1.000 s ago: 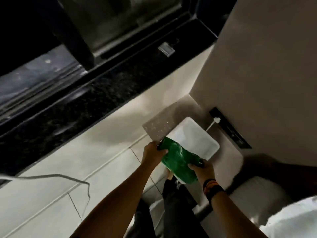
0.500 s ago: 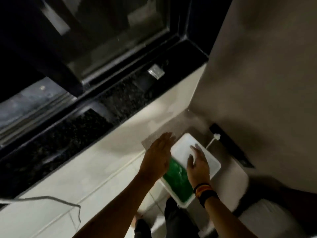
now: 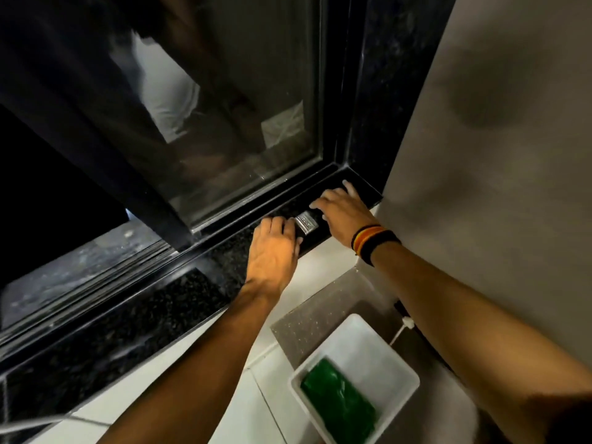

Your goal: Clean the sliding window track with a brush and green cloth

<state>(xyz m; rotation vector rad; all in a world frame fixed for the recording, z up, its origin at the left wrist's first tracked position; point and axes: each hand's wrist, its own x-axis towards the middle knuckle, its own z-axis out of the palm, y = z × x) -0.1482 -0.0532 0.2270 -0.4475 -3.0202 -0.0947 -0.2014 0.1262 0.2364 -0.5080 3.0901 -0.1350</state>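
At the right end of the dark stone sill [image 3: 134,331], a small silvery brush [image 3: 306,223] is being reached for. It is touched by the half-curled left hand [image 3: 272,251]; the right hand [image 3: 342,209] is spread flat just beside it. Below, the green cloth [image 3: 339,405] is left in the white tray [image 3: 378,350]. Brushing seems next: a firm grasp is needed, then strokes along the window track [image 3: 262,203].

Cloth [image 3: 339,408] lies in tub [image 3: 397,363], below sill [image 3: 128,331].
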